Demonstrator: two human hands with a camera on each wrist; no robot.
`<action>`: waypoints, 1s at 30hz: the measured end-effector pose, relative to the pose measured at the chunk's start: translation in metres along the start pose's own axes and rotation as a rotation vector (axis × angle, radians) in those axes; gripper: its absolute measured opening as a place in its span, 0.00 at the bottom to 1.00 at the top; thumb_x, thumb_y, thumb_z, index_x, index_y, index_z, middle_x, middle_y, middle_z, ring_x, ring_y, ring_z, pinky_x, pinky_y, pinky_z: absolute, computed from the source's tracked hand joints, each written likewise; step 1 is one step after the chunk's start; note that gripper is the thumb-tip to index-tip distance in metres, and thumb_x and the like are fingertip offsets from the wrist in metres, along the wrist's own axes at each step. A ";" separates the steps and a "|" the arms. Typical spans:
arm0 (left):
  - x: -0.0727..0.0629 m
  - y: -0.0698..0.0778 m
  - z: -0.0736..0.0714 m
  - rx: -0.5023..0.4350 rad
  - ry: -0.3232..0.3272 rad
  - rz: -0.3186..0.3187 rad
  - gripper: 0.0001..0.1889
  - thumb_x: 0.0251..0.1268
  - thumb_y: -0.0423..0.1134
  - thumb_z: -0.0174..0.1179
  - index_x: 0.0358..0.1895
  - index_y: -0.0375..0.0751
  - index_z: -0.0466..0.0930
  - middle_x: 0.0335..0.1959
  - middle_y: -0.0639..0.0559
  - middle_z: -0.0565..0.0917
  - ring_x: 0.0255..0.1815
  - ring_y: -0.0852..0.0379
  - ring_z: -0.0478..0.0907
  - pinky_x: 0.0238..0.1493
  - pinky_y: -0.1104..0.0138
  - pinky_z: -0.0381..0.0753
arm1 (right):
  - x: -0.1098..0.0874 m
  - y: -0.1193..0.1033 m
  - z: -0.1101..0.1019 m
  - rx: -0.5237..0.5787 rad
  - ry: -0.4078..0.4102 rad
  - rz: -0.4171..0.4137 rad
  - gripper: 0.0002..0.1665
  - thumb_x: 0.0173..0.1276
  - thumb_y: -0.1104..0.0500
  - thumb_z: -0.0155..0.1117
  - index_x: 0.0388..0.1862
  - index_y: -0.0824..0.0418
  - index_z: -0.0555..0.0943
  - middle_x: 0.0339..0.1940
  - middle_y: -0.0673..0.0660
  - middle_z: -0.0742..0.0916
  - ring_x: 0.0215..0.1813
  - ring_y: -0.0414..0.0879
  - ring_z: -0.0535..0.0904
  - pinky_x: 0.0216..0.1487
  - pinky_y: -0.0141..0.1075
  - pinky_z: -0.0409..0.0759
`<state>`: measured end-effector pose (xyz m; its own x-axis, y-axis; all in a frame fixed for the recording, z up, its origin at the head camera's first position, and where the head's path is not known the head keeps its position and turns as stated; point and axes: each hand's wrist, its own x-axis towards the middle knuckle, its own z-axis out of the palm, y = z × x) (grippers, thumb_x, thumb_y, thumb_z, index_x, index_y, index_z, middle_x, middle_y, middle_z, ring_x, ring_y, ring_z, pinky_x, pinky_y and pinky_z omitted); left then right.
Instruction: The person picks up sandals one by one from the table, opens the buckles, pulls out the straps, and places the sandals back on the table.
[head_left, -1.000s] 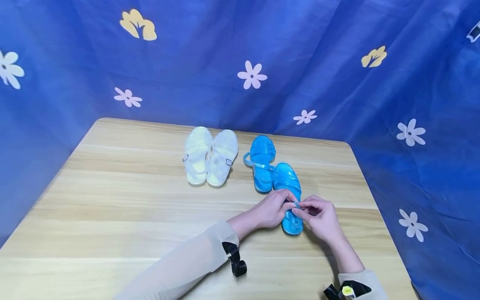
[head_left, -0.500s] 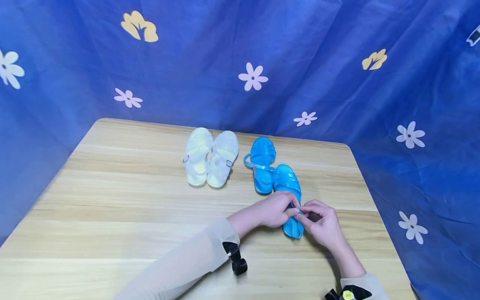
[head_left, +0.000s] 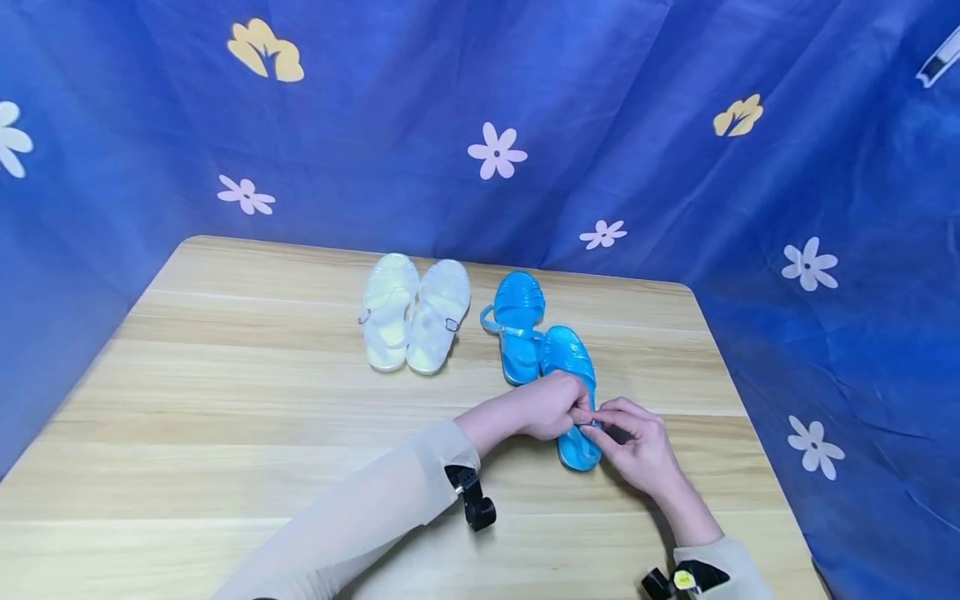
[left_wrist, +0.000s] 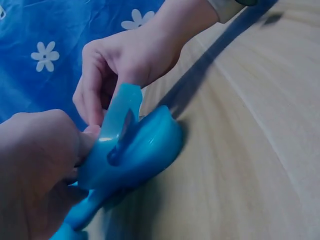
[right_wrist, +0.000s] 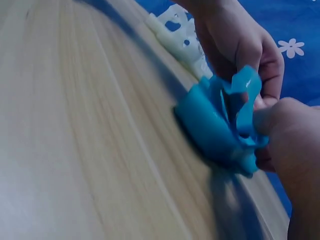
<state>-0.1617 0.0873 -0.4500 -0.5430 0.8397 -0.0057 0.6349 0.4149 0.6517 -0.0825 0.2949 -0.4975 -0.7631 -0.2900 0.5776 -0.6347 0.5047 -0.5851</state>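
In the head view, my left hand [head_left: 551,406] and right hand [head_left: 637,442] meet over the nearer blue jelly sandal [head_left: 568,350], toe pointing away from me. Between thumb and fingers, each hand pinches the sandal's ankle strap, mostly covered by the fingertips from above. The left wrist view shows the strap [left_wrist: 112,132] standing up over the heel, with the hands' fingertips close together on its far side. From the right wrist, the strap [right_wrist: 246,107] forms a raised loop beside the fingers. The other blue sandal [head_left: 519,300] lies just beyond, its strap crossing over the footbed.
A pair of whitish translucent sandals, the left one [head_left: 390,308] beside the right one [head_left: 438,317], stands left of the blue pair, toes toward the back edge. They rest on a wood-grain table [head_left: 247,400]. A blue flowered curtain [head_left: 375,125] hangs behind and along both sides.
The left fingers have curled in more at the strap, and the right fingertips stay right beside them. The head view has shifted slightly; the sandals keep their places on the table.
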 end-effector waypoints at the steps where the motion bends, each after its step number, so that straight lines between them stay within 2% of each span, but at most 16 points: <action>1: 0.000 -0.002 0.001 0.001 0.012 0.003 0.13 0.79 0.36 0.62 0.29 0.49 0.81 0.26 0.61 0.79 0.33 0.63 0.76 0.38 0.74 0.74 | 0.000 0.003 0.001 0.004 0.005 -0.025 0.19 0.52 0.75 0.83 0.41 0.59 0.93 0.39 0.51 0.90 0.39 0.49 0.87 0.47 0.25 0.81; 3: -0.001 -0.004 0.004 0.007 0.032 0.009 0.14 0.79 0.36 0.61 0.28 0.49 0.80 0.26 0.60 0.79 0.33 0.62 0.76 0.39 0.74 0.74 | 0.000 0.006 0.002 0.015 0.013 -0.065 0.21 0.49 0.77 0.83 0.40 0.61 0.93 0.38 0.53 0.90 0.38 0.51 0.87 0.48 0.25 0.81; 6: -0.003 -0.008 0.007 -0.022 0.056 0.004 0.13 0.79 0.35 0.60 0.29 0.48 0.79 0.26 0.60 0.78 0.34 0.62 0.75 0.40 0.73 0.74 | 0.001 0.006 0.001 0.042 0.008 -0.069 0.21 0.47 0.79 0.82 0.40 0.64 0.92 0.37 0.56 0.90 0.38 0.52 0.87 0.50 0.24 0.81; 13: -0.006 -0.015 0.009 -0.175 0.104 -0.003 0.11 0.81 0.33 0.59 0.34 0.46 0.82 0.29 0.59 0.80 0.36 0.61 0.76 0.43 0.72 0.75 | 0.010 -0.010 -0.002 0.138 0.038 -0.087 0.22 0.42 0.86 0.77 0.36 0.71 0.90 0.35 0.64 0.89 0.36 0.56 0.86 0.49 0.27 0.83; 18: -0.008 -0.018 0.009 -0.183 0.115 0.003 0.08 0.82 0.36 0.58 0.38 0.48 0.82 0.34 0.61 0.81 0.40 0.62 0.77 0.48 0.71 0.76 | 0.010 -0.010 -0.001 0.141 0.037 -0.085 0.21 0.42 0.86 0.78 0.35 0.71 0.89 0.34 0.66 0.88 0.35 0.56 0.85 0.47 0.28 0.83; 21: -0.012 -0.019 0.010 -0.183 0.124 0.010 0.07 0.83 0.38 0.57 0.42 0.48 0.82 0.38 0.61 0.82 0.45 0.62 0.78 0.54 0.70 0.76 | 0.008 -0.010 -0.002 0.126 0.022 -0.044 0.20 0.44 0.85 0.78 0.36 0.71 0.89 0.34 0.66 0.88 0.33 0.58 0.84 0.43 0.30 0.84; 26: -0.017 -0.020 0.010 -0.145 0.172 0.030 0.07 0.84 0.37 0.55 0.54 0.46 0.82 0.52 0.57 0.84 0.62 0.60 0.78 0.68 0.66 0.73 | 0.001 0.002 0.000 0.133 -0.045 0.133 0.18 0.55 0.79 0.79 0.42 0.65 0.89 0.39 0.60 0.87 0.36 0.53 0.83 0.37 0.32 0.83; 30: -0.020 -0.019 0.009 -0.115 0.191 0.014 0.12 0.84 0.35 0.54 0.62 0.42 0.80 0.63 0.51 0.82 0.71 0.56 0.74 0.74 0.64 0.69 | 0.004 0.004 0.000 0.114 -0.083 0.247 0.14 0.61 0.72 0.81 0.42 0.58 0.89 0.39 0.54 0.87 0.36 0.48 0.81 0.32 0.35 0.82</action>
<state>-0.1580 0.0658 -0.4694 -0.6359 0.7589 0.1407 0.5824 0.3522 0.7327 -0.0882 0.2958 -0.4971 -0.9009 -0.2371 0.3636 -0.4340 0.4752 -0.7654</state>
